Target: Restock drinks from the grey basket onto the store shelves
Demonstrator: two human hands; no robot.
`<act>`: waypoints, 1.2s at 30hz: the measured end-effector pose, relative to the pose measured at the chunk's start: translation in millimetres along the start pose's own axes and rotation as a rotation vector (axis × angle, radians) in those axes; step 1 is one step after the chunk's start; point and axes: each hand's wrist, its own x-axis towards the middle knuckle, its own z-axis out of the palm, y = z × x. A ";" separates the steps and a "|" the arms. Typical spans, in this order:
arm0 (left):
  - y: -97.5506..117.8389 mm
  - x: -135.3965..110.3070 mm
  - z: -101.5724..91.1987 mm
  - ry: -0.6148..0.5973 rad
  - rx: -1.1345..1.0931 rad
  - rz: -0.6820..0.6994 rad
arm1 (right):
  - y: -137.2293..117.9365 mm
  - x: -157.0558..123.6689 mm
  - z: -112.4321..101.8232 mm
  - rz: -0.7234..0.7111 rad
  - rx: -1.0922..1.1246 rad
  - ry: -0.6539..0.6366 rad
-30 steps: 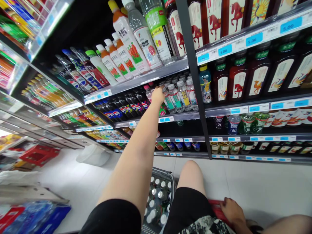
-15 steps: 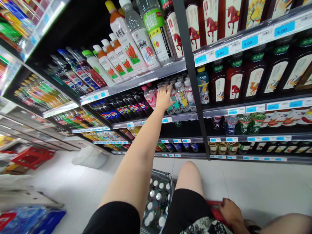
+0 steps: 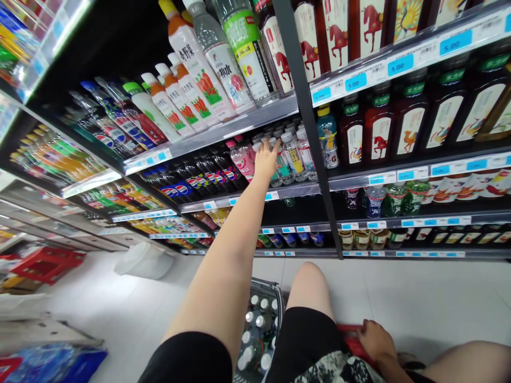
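My left hand (image 3: 266, 159) reaches out to the shelf, with its fingers spread over the tops of clear drink bottles (image 3: 284, 165). Its fingertips are at the white caps; whether they press on them I cannot tell. To its left stand pink-labelled bottles (image 3: 242, 159), and to its right is a yellow-labelled soda bottle (image 3: 294, 157). Low at the right, my right hand (image 3: 377, 340) is closed over the edge of a red plastic stool (image 3: 351, 340), partly hidden by my clothes. Between my left arm and my knee stands a grey basket (image 3: 268, 284) holding several white-capped bottles (image 3: 255, 335).
Shelves of dark cola bottles (image 3: 195, 178) run off to the left. A black upright post (image 3: 315, 133) parts them from brown-red tea bottles (image 3: 379, 127). A whitish bin (image 3: 143, 260), a red crate (image 3: 50, 263) and blue-wrapped packs (image 3: 59, 361) are on the left.
My left hand has shifted slightly, with its fingers lower among the bottle caps. The view has moved a little, so the shelves appear farther left. My right hand stays on the red stool.
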 end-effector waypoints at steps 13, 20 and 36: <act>0.8 -38.0 49.6 0.317 -0.312 0.017 | -3.7 -1.3 -2.0 0.021 -0.003 0.001; -10.8 -294.0 173.7 0.174 -0.547 -0.297 | -4.3 -1.8 -3.2 0.013 0.002 0.021; -29.9 -707.5 243.4 -1.220 -0.258 -0.867 | -1.2 -7.8 -18.5 0.060 -0.068 -0.063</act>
